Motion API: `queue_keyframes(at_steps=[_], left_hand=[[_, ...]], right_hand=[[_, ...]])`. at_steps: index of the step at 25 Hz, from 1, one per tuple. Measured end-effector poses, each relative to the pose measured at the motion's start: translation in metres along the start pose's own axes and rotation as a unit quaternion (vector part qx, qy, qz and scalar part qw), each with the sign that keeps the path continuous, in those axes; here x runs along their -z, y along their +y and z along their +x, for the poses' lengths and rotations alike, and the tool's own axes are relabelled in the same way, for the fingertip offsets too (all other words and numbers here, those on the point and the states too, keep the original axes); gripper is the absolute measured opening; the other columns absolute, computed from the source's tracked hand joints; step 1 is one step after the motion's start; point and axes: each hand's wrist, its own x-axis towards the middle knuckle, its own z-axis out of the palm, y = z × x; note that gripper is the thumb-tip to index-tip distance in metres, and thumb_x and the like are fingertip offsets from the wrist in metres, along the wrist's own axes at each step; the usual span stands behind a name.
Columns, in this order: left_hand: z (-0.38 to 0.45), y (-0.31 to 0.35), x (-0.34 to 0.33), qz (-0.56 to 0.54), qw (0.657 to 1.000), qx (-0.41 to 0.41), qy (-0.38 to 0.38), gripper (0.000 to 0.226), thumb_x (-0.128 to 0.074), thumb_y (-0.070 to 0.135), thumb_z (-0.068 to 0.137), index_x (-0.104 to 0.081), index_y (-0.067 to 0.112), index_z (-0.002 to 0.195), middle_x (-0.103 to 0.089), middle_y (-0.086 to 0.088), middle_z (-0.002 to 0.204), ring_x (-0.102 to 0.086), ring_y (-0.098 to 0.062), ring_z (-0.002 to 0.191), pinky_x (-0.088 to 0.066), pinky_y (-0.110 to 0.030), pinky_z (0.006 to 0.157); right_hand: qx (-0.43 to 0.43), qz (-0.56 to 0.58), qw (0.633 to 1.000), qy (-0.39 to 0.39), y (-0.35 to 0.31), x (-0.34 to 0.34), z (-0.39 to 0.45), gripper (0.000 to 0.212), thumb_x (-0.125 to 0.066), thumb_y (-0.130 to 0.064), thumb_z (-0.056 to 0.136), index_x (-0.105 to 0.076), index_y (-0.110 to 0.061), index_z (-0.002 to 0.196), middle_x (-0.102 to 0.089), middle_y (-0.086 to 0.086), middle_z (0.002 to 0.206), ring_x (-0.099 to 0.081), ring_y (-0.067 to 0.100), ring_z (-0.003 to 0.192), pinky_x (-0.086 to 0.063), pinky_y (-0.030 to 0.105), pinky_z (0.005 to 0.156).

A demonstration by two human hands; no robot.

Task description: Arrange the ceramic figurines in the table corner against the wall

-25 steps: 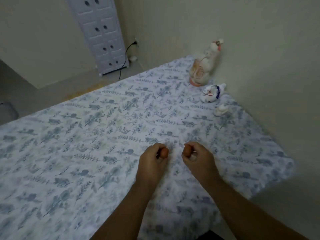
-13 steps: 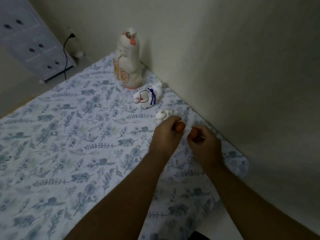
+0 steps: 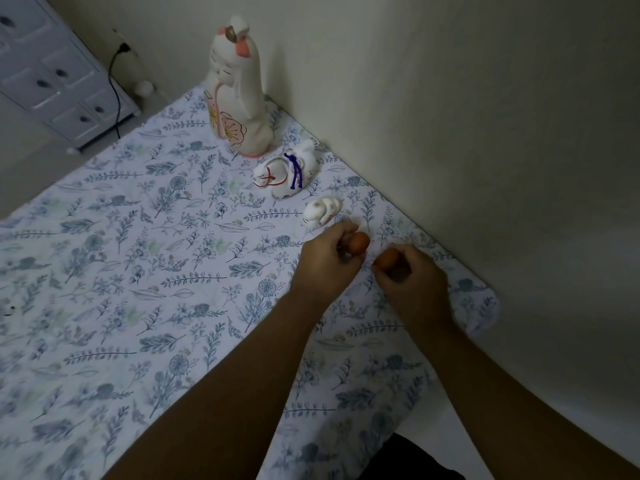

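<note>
With the left hand (image 3: pixel 329 261) and right hand (image 3: pixel 408 275) each pinching a small orange figurine (image 3: pixel 358 243) low over the desk (image 3: pixel 138 271), a hasty set-down could knock the smallest white figurine (image 3: pixel 322 211) just beside them

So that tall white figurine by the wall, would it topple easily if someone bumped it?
Probably, yes. The tall figurine is narrow and high above a small base, so a nudge near the top could tip it. It looks like glazed ceramic: likely smooth, a bit slippery, and breakable. The tablecloth under it may slide if it is pushed.
</note>
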Motion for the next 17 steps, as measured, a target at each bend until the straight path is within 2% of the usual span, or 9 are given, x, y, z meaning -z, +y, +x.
queue_keyframes(at_steps=[7, 10, 12, 15, 17], left_hand=[[-0.009, -0.003, -0.003, -0.001, 1.000, -0.012, 0.008, 0.046, -0.082, 0.019, 0.082, -0.067, 0.018, 0.125, -0.068, 0.011, 0.100, -0.069, -0.007, 0.093, -0.058, -0.026, 0.087], [-0.009, -0.001, -0.003, -0.010, 1.000, 0.000, 0.007, 0.048, -0.082, 0.018, 0.082, -0.066, 0.018, 0.127, -0.071, 0.007, 0.105, -0.070, -0.009, 0.097, -0.056, -0.023, 0.089], [-0.009, -0.001, -0.004, -0.023, 1.000, 0.014, 0.000, 0.051, -0.082, 0.018, 0.082, -0.065, 0.019, 0.130, -0.068, 0.011, 0.105, -0.068, -0.004, 0.098, -0.052, -0.016, 0.088], [-0.015, 0.000, -0.001, -0.058, 0.998, 0.028, -0.006, 0.059, -0.082, 0.018, 0.083, -0.059, 0.019, 0.137, -0.066, 0.013, 0.114, -0.062, 0.003, 0.106, -0.046, -0.006, 0.090], [-0.025, 0.005, 0.006, -0.046, 0.999, 0.023, 0.017, 0.060, -0.081, 0.024, 0.086, -0.057, 0.019, 0.140, -0.065, 0.011, 0.128, -0.058, 0.001, 0.116, -0.044, -0.010, 0.097]], right_hand=[[-0.006, 0.007, 1.000, -0.013, 0.005, 0.003, -0.014, 0.016, -0.082, -0.018, 0.082, -0.067, -0.017, 0.088, -0.070, -0.001, 0.084, -0.064, 0.013, 0.079, -0.058, 0.030, 0.070], [0.005, -0.007, 1.000, -0.004, 0.003, 0.005, -0.016, 0.018, -0.083, -0.017, 0.082, -0.066, -0.017, 0.086, -0.068, -0.001, 0.082, -0.060, 0.007, 0.076, -0.057, 0.032, 0.068], [0.001, 0.003, 1.000, -0.022, 0.002, 0.004, -0.015, 0.021, -0.084, -0.017, 0.082, -0.067, -0.016, 0.094, -0.069, 0.001, 0.089, -0.062, 0.010, 0.083, -0.059, 0.036, 0.074], [-0.035, 0.032, 0.998, -0.046, -0.001, 0.007, -0.019, 0.058, -0.089, -0.028, 0.077, -0.062, -0.016, 0.127, -0.066, 0.005, 0.120, -0.061, 0.021, 0.111, -0.055, 0.035, 0.091], [-0.003, 0.014, 1.000, -0.003, -0.017, 0.013, -0.026, 0.069, -0.087, -0.041, 0.075, -0.057, -0.021, 0.135, -0.062, 0.002, 0.127, -0.055, 0.018, 0.119, -0.049, 0.029, 0.091]])
